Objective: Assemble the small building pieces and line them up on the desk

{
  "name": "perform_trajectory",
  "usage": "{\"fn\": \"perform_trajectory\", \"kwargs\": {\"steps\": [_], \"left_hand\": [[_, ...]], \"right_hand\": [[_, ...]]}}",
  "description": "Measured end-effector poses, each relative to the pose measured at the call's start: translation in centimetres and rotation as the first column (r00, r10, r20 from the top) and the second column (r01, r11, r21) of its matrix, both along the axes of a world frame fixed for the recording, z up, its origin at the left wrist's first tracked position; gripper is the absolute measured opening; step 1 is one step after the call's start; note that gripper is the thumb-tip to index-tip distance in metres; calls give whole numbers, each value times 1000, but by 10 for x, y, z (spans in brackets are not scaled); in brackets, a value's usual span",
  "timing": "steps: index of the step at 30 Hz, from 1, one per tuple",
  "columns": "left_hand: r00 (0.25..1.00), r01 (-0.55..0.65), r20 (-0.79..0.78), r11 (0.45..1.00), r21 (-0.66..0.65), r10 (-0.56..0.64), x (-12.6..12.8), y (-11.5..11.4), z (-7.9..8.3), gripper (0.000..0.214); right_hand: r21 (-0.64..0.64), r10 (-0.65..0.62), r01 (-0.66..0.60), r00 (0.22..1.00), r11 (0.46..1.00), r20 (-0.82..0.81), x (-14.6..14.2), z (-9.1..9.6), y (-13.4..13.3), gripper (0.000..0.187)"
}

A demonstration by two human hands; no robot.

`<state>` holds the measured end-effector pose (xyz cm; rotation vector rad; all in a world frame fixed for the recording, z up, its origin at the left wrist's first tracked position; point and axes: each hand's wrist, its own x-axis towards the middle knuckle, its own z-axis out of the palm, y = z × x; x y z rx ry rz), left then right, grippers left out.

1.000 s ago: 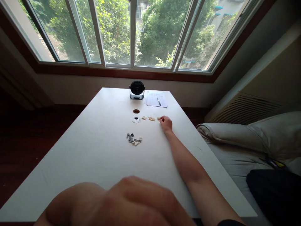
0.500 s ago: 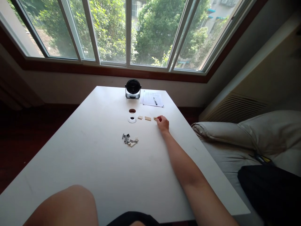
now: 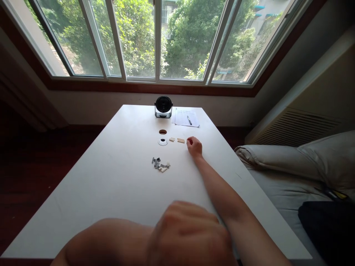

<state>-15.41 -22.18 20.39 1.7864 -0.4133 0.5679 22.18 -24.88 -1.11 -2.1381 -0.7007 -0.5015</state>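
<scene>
My right hand (image 3: 195, 146) rests low over the white table with its fingers curled together. What those fingers hold or cover is hidden. Just left of its fingertips lies a flat group of tan toy bricks (image 3: 181, 140), and beyond that a paler group of small bricks (image 3: 172, 139). My left hand (image 3: 191, 234) is large and smeared in the near foreground, its back toward me and its fingers hidden. Ahead of it is a loose pile of grey toy bricks (image 3: 156, 163) with several white bricks (image 3: 163, 169) beside them.
A round black fan-like device (image 3: 163, 105) stands at the table's far side. Right of it are paper sheets (image 3: 184, 117) with a pen (image 3: 189, 120) on top. A round hole (image 3: 162, 132) and a white ring (image 3: 162, 142) are mid-table. A sofa (image 3: 277, 159) borders the right.
My left hand has come into view at the bottom. My right fingers have shifted slightly left, and the third tan piece beside them no longer shows. The view has moved a little left.
</scene>
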Motion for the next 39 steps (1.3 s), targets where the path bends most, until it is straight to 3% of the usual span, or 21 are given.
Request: {"fn": "perform_trajectory", "kwargs": {"steps": [2,3,6,8,11,14,17,21,25,29,35,39], "left_hand": [[999,-36,1,999,10,36,36,17,-13,46],[988,-153,-27,988,-16,152,56,30,-25,47],[861,-503,-141,859,-98,488,114,84,-75,46],[783,-613,-174,788,-54,597,142,123,-112,45],[705,-667,-234,738,103,670,160,172,-157,38],[618,-677,-299,685,269,727,162,200,-181,21],[589,-668,-312,667,331,745,164,212,-189,15],[669,-543,-284,713,444,687,174,216,-191,25],[649,-523,-267,673,524,712,179,217,-192,36],[666,-508,-269,687,520,696,177,215,-193,40],[724,-447,-315,766,463,613,176,214,-193,28],[735,-425,-309,765,485,604,177,214,-192,19]], "right_hand": [[-23,55,-55,998,998,9,-10,2,8,11],[-30,89,-89,996,996,14,-16,3,12,11],[-53,213,-212,976,976,30,-32,7,23,12],[-77,284,-282,959,956,19,-41,9,29,11],[-116,349,-349,937,930,-23,-49,12,32,11],[-150,368,-371,928,916,-50,-53,13,32,11],[-175,401,-407,913,896,-71,-59,14,34,10],[-208,476,-487,873,848,-102,-74,14,44,8],[-215,523,-534,845,818,-110,-85,15,52,6],[-193,577,-592,806,782,-134,-87,17,50,3],[-158,635,-654,756,740,-155,-86,20,46,4],[-178,664,-683,730,708,-162,-87,21,46,4]]}}
